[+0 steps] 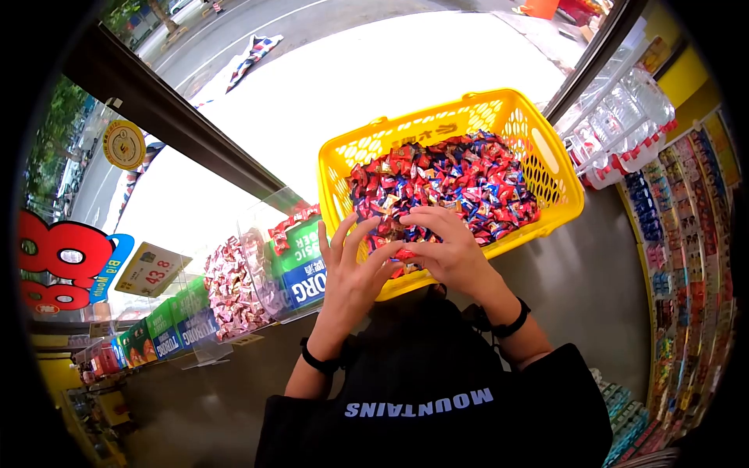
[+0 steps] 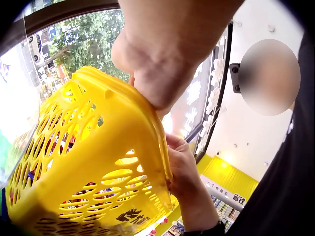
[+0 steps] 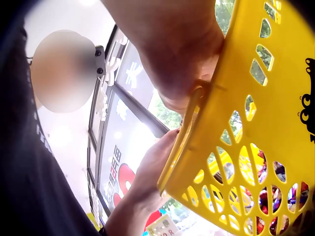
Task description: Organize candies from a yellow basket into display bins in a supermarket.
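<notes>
A yellow plastic basket with pierced walls holds a heap of small wrapped candies, mostly red and blue. Over its near left corner is my left hand, fingers spread and lightly bent. My right hand reaches across the near rim, fingers pointing left, with a gap between thumb and forefinger. The two hands nearly meet above the nearest candies. In the left wrist view the basket wall hides my left fingertips; the right wrist view likewise hides my right fingertips behind the rim.
Left of the basket, a clear bin holds pink-wrapped candies, beside green and blue beer boxes and a price card. Bottled water packs stand at right, above stocked shelves. Window frames rise behind.
</notes>
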A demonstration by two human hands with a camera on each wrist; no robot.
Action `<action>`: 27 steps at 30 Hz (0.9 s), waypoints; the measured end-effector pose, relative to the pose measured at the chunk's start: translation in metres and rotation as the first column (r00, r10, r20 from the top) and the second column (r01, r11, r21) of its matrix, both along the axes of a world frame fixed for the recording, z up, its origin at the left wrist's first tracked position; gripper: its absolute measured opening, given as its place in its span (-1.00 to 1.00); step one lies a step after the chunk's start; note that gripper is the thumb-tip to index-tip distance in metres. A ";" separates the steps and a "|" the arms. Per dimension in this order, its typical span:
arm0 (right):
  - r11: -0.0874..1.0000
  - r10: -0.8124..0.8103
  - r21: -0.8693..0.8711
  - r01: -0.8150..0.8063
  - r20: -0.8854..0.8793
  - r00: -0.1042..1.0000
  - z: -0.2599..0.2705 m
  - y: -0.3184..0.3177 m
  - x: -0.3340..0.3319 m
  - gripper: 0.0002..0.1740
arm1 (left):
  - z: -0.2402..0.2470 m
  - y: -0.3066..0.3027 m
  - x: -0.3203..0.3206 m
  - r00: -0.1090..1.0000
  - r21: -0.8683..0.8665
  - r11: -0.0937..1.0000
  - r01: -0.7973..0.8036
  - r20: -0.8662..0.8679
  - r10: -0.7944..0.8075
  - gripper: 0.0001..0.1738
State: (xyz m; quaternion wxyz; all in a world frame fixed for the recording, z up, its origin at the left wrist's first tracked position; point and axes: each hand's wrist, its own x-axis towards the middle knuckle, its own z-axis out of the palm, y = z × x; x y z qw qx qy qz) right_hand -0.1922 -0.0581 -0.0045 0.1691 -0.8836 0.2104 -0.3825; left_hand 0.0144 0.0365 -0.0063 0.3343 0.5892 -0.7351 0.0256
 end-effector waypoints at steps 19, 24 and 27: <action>0.997 -0.029 0.074 0.029 0.009 1.000 -0.006 0.001 0.002 -0.84 | -0.043 0.008 0.150 0.917 0.018 0.918 -0.397 0.051 0.396 -0.87; 0.996 -0.044 0.081 0.043 0.014 0.999 -0.006 0.002 0.002 -0.85 | -0.122 -0.012 0.191 0.887 0.318 0.840 -0.440 0.302 0.350 -0.77; 0.996 -0.042 0.076 0.041 0.013 0.999 -0.005 0.001 0.002 -0.85 | -0.137 -0.027 0.198 0.848 0.365 0.794 -0.486 0.416 0.327 -0.78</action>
